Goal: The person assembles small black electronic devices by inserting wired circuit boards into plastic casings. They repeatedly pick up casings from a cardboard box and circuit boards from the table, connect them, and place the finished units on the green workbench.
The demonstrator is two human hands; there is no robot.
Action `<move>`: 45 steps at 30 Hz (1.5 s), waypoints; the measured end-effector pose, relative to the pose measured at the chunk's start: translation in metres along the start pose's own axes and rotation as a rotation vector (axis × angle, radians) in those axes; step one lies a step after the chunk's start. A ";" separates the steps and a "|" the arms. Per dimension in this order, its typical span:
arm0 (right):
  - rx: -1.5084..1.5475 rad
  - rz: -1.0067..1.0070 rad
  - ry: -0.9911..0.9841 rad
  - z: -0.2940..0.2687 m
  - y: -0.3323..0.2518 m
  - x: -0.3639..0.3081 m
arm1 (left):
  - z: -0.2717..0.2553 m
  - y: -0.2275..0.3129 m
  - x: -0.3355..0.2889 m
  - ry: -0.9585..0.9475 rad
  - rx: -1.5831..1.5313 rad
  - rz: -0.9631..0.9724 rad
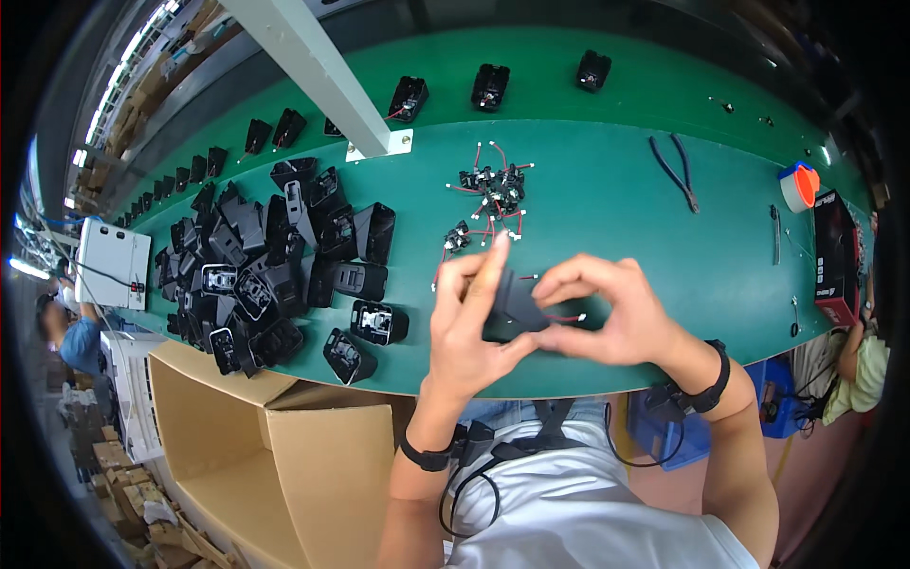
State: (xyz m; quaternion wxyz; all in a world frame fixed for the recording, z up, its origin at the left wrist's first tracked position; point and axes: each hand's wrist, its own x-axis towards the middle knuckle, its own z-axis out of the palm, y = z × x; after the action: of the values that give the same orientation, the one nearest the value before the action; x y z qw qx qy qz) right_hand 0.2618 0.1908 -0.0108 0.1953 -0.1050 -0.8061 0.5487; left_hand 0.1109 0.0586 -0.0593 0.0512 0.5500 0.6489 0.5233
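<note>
Over the near edge of the green table, a dark plastic housing (518, 302) is held between my two hands. My left hand (464, 332) grips its left side, the thumb below and the fingers along it. My right hand (621, 313) curls round its right side, thumb and fingertips at its edge. A red wire with a white plug (569, 319) shows beside the housing, inside the curve of my right hand; I cannot tell whether it is joined to the housing. Just beyond lies a cluster of small black parts with red wires (493, 190).
A heap of black housings (256, 237) covers the table's left. Pliers (678, 171) lie at the right, near an orange-and-blue container (799, 185) and a dark box (836, 256). A white post (313, 71) rises behind; housings line the far green strip. An open carton (227, 417) stands below.
</note>
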 end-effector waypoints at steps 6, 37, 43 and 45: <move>0.523 0.251 -0.028 -0.007 0.015 -0.004 | -0.006 0.031 0.011 0.092 0.146 -0.053; 0.856 0.238 -0.164 0.017 0.013 -0.011 | -0.025 0.032 0.010 0.092 0.128 0.123; 1.040 0.390 -0.208 0.018 0.017 -0.018 | -0.031 0.039 -0.001 0.066 0.226 0.056; 0.782 0.277 -0.126 0.011 0.006 -0.005 | -0.035 0.028 -0.003 0.070 0.242 0.027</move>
State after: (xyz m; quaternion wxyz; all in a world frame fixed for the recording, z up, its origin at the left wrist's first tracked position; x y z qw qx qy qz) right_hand 0.2614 0.1822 -0.0203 0.0952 -0.0966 -0.5256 0.8399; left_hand 0.1079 0.0300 -0.0248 -0.0454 0.5420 0.7014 0.4605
